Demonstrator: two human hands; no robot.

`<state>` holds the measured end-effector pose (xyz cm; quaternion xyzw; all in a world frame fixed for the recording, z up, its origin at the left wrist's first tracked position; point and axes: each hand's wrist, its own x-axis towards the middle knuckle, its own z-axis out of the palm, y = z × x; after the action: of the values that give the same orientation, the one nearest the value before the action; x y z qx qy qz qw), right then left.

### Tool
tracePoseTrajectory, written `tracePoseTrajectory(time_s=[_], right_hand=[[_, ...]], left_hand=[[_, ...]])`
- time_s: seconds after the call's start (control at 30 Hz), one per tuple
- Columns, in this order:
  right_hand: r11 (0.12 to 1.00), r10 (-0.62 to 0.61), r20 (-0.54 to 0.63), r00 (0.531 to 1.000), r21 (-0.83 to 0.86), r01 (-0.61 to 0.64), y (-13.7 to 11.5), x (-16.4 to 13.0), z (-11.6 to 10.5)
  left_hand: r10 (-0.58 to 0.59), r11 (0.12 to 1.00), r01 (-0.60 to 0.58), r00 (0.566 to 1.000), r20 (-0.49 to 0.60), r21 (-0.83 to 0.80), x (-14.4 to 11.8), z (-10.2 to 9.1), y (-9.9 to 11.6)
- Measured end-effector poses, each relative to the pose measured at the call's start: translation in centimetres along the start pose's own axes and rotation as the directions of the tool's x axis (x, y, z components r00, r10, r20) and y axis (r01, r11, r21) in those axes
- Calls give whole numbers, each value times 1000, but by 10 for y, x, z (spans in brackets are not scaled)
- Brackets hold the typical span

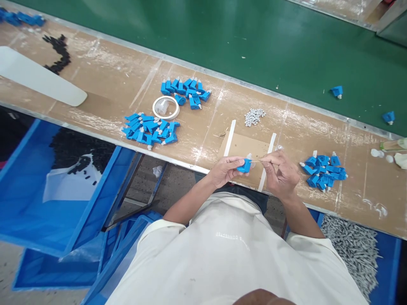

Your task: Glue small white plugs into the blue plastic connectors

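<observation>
Here, your two hands meet over the tan cardboard pad at the near edge of the wooden bench.

Your left hand pinches one small blue plastic connector, its long axis lying across you, white tip toward your right hand, whose fingertips grip a thin pale stick touching that tip. Three heaps of like blue connectors lie around; exact counts you cannot tell. One white tape ring, one cluster of small grey pieces.
</observation>
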<state>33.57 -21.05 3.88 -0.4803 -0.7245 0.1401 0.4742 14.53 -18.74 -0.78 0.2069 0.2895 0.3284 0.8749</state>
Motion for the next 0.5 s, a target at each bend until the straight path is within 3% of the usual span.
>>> tracePoseTrajectory(time_s=[0.17, 0.27, 0.37, 0.5], right_hand=[[982, 163, -167, 972, 124, -144, 4, 0, -2], [978, 204, -74, 976, 59, -200, 9, -4, 0], [986, 167, 78, 983, -32, -165, 17, -11, 6], [966, 254, 83, 964, -73, -248, 39, -10, 8]], left_hand=[[17, 999, -19, 999, -42, -46, -2, -4, 5], [25, 997, -33, 993, -115, -74, -5, -9, 13], [43, 992, -63, 984, -172, -111, -6, -14, 22], [51, 987, -84, 973, -225, -138, -6, -21, 27]])
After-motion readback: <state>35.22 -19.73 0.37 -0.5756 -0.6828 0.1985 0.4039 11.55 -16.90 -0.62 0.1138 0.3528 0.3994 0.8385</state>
